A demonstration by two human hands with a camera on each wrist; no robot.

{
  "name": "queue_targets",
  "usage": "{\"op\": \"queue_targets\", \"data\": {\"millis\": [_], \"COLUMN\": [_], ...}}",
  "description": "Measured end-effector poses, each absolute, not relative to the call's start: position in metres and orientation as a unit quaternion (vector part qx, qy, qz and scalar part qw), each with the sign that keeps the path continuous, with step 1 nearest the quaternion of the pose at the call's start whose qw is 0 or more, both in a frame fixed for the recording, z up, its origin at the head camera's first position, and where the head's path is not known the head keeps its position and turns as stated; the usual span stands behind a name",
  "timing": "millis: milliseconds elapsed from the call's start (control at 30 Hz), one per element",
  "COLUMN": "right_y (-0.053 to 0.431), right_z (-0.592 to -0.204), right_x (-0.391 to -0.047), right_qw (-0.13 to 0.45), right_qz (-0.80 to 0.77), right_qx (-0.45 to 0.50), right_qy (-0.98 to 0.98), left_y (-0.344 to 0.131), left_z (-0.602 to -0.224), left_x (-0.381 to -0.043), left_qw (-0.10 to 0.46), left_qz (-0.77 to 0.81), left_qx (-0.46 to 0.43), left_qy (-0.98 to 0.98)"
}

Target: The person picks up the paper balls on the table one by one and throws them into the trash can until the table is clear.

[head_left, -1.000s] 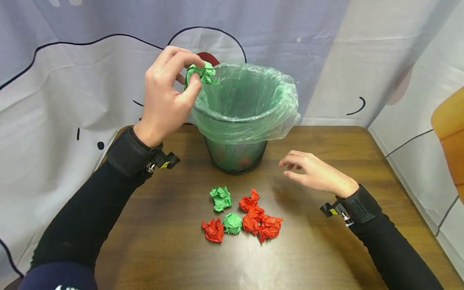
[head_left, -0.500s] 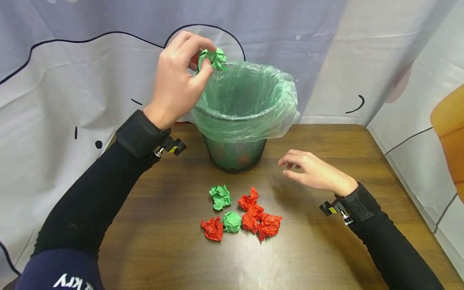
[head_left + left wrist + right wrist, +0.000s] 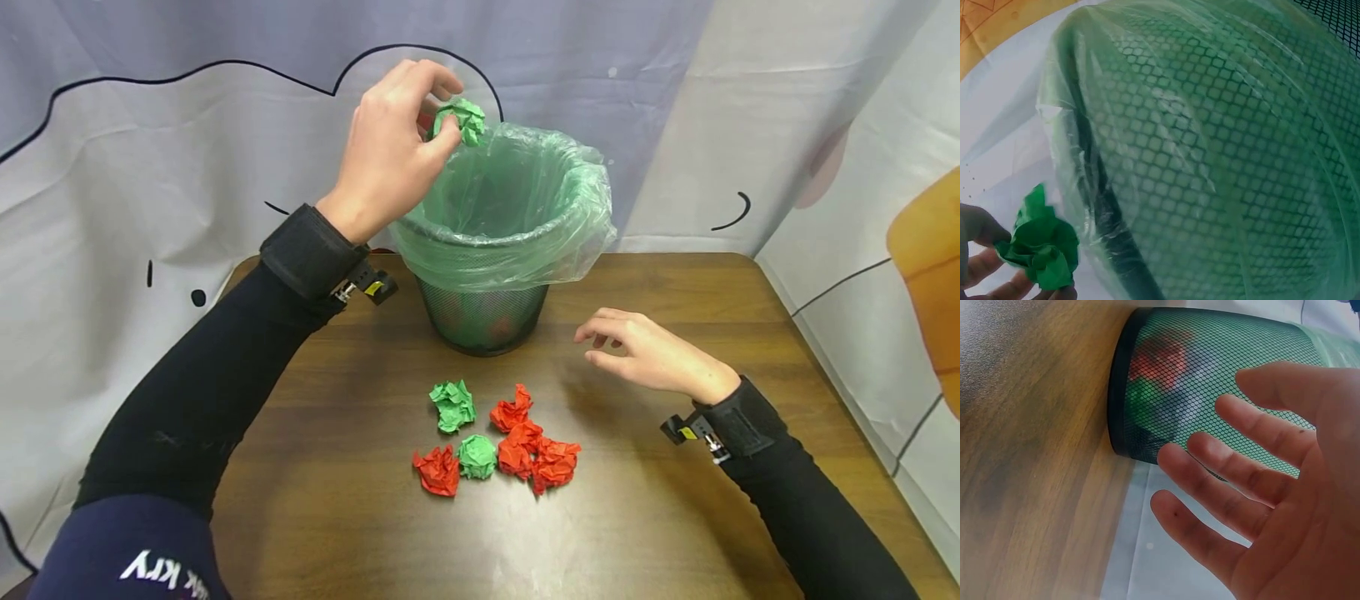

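Observation:
My left hand [image 3: 397, 142] pinches a crumpled green paper ball [image 3: 467, 123] between thumb and fingers, above the left rim of the waste bin. In the left wrist view the same green ball [image 3: 1044, 247] shows beside the lined rim. A black mesh waste bin [image 3: 483, 321] with a translucent green bag [image 3: 517, 267] folded over its rim stands at the back of the table. My right hand [image 3: 648, 354] hovers right of the bin, holding nothing. In the right wrist view its fingers [image 3: 1210, 481] are spread loosely. Red and green shapes [image 3: 1157, 362] show through the mesh at the bin's bottom.
On the wooden table [image 3: 337, 517], in front of the bin, lie two green paper balls [image 3: 453, 406] and several red ones [image 3: 555, 464], some touching. A patterned curtain [image 3: 150, 167] hangs behind the table and along its right side.
My left hand has moved right and slightly up with the green paper ball, from outside the bin's left edge to over its rim. The right hand has stayed in place.

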State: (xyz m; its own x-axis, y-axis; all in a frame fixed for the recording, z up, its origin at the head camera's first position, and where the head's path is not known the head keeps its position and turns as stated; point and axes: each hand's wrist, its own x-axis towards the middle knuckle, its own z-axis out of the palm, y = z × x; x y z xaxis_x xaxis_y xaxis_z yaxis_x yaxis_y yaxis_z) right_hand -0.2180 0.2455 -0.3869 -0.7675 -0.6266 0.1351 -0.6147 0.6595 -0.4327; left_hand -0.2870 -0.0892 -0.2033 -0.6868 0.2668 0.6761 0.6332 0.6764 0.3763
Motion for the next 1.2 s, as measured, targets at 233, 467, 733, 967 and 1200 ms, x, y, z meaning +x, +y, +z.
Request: {"op": "queue_targets", "data": {"millis": [233, 467, 733, 967, 1200], "right_y": [0.245, 0.245, 0.245, 0.247, 0.248], "right_z": [-0.387, -0.388, -0.391, -0.393, -0.395], "right_x": [-0.217, -0.217, -0.217, -0.217, -0.216], "right_qw": [0.014, 0.013, 0.010, 0.005, 0.001], "right_qz": [-0.233, -0.236, -0.234, -0.233, -0.231], "right_qx": [-0.335, -0.333, -0.333, -0.334, -0.336], "right_qy": [0.913, 0.913, 0.913, 0.913, 0.913], "left_y": [-0.089, -0.094, -0.103, -0.118, -0.128], "left_z": [-0.208, -0.213, -0.222, -0.238, -0.252], "left_x": [-0.288, -0.285, -0.278, -0.268, -0.259], "left_qw": [0.281, 0.292, 0.306, 0.363, 0.399], "left_qz": [-0.318, -0.313, -0.324, -0.348, -0.354], "left_qx": [-0.247, -0.257, -0.262, -0.291, -0.304], "left_qy": [-0.871, -0.866, -0.856, -0.814, -0.789]}}
